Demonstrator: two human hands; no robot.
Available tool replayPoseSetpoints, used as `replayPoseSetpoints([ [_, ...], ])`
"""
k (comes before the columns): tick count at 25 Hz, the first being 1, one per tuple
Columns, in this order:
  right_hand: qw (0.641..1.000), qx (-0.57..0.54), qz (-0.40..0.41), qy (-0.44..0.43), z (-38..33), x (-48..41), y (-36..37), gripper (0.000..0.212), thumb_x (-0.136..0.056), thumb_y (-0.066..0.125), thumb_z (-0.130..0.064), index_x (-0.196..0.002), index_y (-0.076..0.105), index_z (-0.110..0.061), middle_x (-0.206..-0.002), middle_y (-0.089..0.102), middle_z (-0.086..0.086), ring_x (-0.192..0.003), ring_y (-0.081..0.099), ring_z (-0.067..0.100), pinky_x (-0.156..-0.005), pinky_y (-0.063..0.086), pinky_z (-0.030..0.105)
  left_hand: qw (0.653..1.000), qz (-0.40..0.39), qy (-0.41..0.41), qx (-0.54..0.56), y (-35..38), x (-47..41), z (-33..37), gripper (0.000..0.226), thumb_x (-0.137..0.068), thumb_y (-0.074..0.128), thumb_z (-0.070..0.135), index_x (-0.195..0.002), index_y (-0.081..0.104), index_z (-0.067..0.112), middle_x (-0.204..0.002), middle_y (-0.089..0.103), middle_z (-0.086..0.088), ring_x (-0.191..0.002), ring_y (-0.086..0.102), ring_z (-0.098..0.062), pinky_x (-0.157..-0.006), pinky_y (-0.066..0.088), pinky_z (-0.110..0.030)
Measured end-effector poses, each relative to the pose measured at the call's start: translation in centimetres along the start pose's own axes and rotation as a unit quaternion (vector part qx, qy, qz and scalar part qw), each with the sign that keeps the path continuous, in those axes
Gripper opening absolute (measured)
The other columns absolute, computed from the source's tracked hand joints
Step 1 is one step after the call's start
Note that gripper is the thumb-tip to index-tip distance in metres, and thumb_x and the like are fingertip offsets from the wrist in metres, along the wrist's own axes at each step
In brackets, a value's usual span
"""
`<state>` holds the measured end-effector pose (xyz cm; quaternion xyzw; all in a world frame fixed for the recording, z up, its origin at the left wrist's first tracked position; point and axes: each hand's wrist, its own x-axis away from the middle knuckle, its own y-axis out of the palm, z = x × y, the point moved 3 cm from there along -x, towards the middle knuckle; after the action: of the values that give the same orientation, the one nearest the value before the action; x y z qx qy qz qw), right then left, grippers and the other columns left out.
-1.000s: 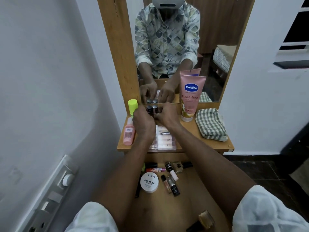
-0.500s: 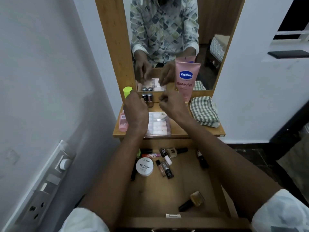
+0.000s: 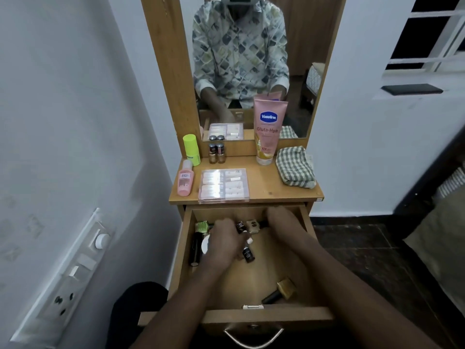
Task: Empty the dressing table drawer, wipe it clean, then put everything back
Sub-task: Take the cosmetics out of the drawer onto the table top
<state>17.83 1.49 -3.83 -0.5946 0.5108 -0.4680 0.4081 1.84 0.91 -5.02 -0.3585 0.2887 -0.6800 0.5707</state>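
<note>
Fingers' hold unclear, left hand [image 3: 223, 239] over bottles [image 3: 248, 255], right hand [image 3: 279, 219] at drawer [image 3: 266, 315] back edge

drawer [image 3: 266, 315] middle open, small bottles [image 3: 253, 225] crowd back-left, gold-capped bottle [image 3: 280, 292] front-right

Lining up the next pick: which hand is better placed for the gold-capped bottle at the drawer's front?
Probably right. The gold-capped bottle lies front right, beside the right forearm; the left hand is among small bottles at back left.

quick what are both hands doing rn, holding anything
Left hand: down among the small bottles, grip cannot be told.
Right hand: at the back of the drawer, fingers hidden, cannot be told.
</note>
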Motion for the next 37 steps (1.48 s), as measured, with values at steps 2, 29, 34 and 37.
replayPoseSetpoints([
  [2,0.999,0.023,0.007,-0.021,-0.1,0.0,0.7,0.018,-0.096,0.048,-0.01,-0.101,0.065,-0.011,-0.106,0.066,0.009,-0.093,0.064,0.023,-0.077,0.052,0.033,1.0,0.009,0.012,-0.023,1.3,0.9,1.3,0.025,-0.075,0.078,0.029,-0.084,0.069,0.007,-0.086,0.07,-0.009,-0.078,0.066,-0.025,-0.06,0.049,-0.03],
  [29,0.99,-0.142,0.011,0.019,0.9,2.7,1.3,0.018,-0.082,0.071,-0.02,-0.099,0.066,-0.02,-0.091,0.069,-0.003,-0.077,0.062,0.01,-0.08,0.055,0.033,0.954,-0.017,-0.024,0.299,-7.3,2.3,2.5,0.022,-0.085,0.071,0.008,-0.1,0.055,0.011,-0.099,0.066,-0.013,-0.08,0.071,-0.025,-0.062,0.062,-0.038],
  [34,0.985,-0.066,0.154,-0.035,-1.9,5.3,-1.1,0.015,-0.088,0.061,-0.021,-0.103,0.061,-0.02,-0.099,0.059,-0.005,-0.078,0.053,0.011,-0.064,0.042,0.023,0.924,0.005,-0.046,0.38,-9.9,0.8,2.2,0.038,-0.076,0.077,-0.006,-0.1,0.054,0.012,-0.108,0.065,-0.021,-0.086,0.073,-0.033,-0.064,0.062,-0.042],
  [37,0.989,-0.039,0.095,-0.102,-6.1,5.8,-0.4,0.013,-0.093,0.052,-0.017,-0.1,0.063,-0.016,-0.092,0.063,0.001,-0.077,0.059,0.018,-0.061,0.039,0.026,0.917,0.015,-0.045,0.396,-9.8,0.6,2.4,0.037,-0.075,0.078,-0.006,-0.098,0.056,0.013,-0.105,0.067,-0.02,-0.083,0.073,-0.034,-0.064,0.062,-0.042],
])
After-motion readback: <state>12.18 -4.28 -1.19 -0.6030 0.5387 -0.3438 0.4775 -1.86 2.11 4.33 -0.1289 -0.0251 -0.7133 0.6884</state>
